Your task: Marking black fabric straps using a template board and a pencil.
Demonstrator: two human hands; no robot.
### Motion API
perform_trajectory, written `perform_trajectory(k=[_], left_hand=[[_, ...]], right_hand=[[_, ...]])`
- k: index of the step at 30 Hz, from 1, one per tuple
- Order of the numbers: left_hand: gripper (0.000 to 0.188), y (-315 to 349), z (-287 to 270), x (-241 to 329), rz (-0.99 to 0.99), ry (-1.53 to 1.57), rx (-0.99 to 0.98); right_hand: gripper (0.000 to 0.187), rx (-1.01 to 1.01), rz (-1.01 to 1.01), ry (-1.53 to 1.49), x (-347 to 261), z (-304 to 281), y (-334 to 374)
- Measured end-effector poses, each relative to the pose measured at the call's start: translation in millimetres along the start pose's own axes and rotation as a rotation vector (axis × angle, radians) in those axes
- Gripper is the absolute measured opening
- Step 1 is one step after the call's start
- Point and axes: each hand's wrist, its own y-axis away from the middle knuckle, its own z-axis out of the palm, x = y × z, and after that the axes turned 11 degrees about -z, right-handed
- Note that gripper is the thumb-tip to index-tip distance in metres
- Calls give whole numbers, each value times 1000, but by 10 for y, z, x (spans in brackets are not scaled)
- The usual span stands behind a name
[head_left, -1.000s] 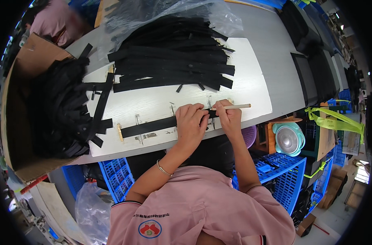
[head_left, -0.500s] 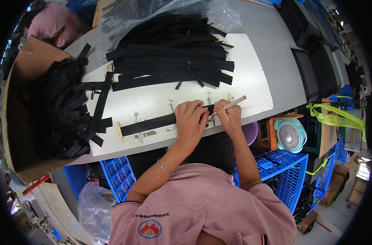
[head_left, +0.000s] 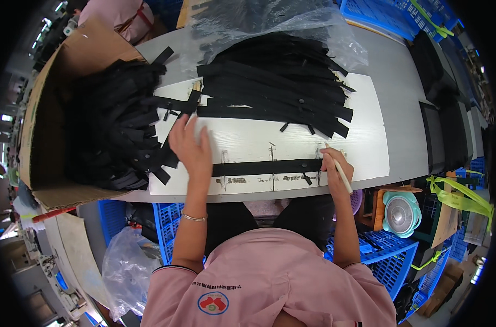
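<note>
A flat black zipper (head_left: 267, 167) with a small pull tab lies stretched along the front of a white board (head_left: 362, 158). My right hand (head_left: 334, 163) is over the zipper's right end, its fingers closed round a white pencil (head_left: 340, 171). To the left, my left hand (head_left: 193, 147) is raised over the board with fingers spread and nothing in them. Its fingertips are close to loose zippers (head_left: 174, 104) that hang out of a cardboard box. Dark marks and lines show on the board around the zipper.
A large pile of black zippers (head_left: 270, 82) covers the board's far part, with clear plastic wrap (head_left: 275, 27) behind. The cardboard box (head_left: 46, 114) full of zippers stands at left. Black padded pieces (head_left: 444, 98) line the right. Blue crates (head_left: 384, 267) and a small teal fan (head_left: 401, 214) sit below table level.
My left hand has let go of the zipper and moved left toward the box. My right hand still holds the pencil, now tilted the other way. The view has shifted.
</note>
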Motion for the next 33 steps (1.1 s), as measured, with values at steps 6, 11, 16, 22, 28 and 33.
perform_trajectory(k=[6, 11, 16, 22, 28, 33], left_hand=[[37, -292, -131, -397, -227, -92, -131], [19, -138, -428, 62, -332, 335, -333], [20, 130, -663, 330, -251, 549, -634], [17, 492, -435, 655, -47, 537, -888], [17, 432, -481, 897, -232, 584, -378], [18, 242, -635, 797, -265, 692, -330]], right_hand=[[38, -220, -354, 679, -86, 132, -133], [37, -91, -254, 743, 20, 289, -423], [28, 3, -219, 587, 38, 351, -548], [17, 222, -35, 146, 6, 205, -146], [29, 17, -307, 428, -77, 100, 201], [34, -51, -403, 454, -106, 75, -32]])
